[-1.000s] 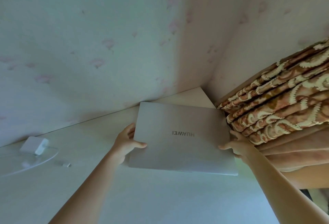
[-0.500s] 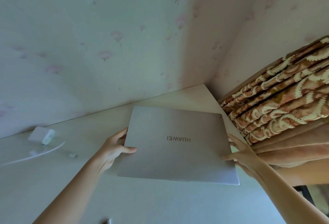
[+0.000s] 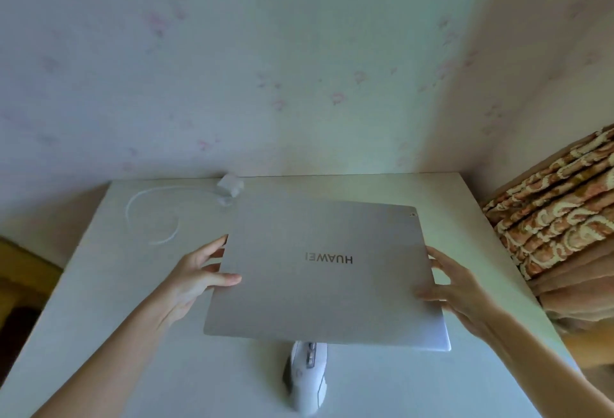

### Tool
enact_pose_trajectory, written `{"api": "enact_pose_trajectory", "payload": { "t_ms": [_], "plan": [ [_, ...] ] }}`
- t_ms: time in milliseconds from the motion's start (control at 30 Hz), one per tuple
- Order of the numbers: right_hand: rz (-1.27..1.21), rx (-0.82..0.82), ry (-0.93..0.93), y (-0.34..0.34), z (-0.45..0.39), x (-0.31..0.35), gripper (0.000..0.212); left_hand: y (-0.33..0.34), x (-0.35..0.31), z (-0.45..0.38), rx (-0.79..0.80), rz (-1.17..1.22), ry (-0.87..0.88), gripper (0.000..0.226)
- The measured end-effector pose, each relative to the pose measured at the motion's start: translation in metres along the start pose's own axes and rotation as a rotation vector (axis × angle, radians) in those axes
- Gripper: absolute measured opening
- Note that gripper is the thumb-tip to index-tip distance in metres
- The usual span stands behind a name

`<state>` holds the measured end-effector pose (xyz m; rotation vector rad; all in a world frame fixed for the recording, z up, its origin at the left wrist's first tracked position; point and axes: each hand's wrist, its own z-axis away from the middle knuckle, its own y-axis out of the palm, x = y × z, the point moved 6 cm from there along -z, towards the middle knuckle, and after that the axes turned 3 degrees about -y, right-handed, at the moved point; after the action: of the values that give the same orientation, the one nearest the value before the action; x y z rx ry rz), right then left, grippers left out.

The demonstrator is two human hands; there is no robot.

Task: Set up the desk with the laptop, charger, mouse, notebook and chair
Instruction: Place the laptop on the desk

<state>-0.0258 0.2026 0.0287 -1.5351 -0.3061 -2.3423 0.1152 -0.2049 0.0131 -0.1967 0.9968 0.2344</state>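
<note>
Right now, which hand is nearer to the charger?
Left. The left hand holds the laptop's left edge, on the charger's side; the right hand holds the opposite edge, farther away.

**A room in a home**

Pale wallpaper (image 3: 232,52) with faint pink flowers covers both walls of the corner. A white table (image 3: 116,284) stands against them, and a folded, patterned brown curtain (image 3: 558,218) hangs at right.

Floral wallpaper (image 3: 232,69) behind; patterned curtain (image 3: 558,218) at right.
</note>
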Motion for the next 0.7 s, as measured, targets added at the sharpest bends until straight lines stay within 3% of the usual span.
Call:
{"api": "enact_pose_trajectory", "payload": {
  "t_ms": [67,200,367,533,700],
  "plan": [
    [0.022,0.072,-0.021,0.033,0.012,0.002,0.08,-0.031,0.014,0.043,-0.072,0.019,-0.01,0.102],
    [0.034,0.162,-0.019,0.099,0.037,-0.006,0.089,-0.084,0.045,0.121,-0.187,0.028,-0.038,0.09],
    [0.073,0.229,0.0,0.174,0.06,-0.024,0.087,-0.144,0.087,0.182,-0.234,0.042,-0.098,0.088],
    [0.081,0.212,0.064,0.232,0.07,-0.052,0.094,-0.199,0.126,0.195,-0.224,0.034,-0.152,0.093],
    [0.071,0.126,0.13,0.282,0.075,-0.08,0.083,-0.249,0.159,0.172,-0.158,0.073,-0.197,0.097]
  ]
}}
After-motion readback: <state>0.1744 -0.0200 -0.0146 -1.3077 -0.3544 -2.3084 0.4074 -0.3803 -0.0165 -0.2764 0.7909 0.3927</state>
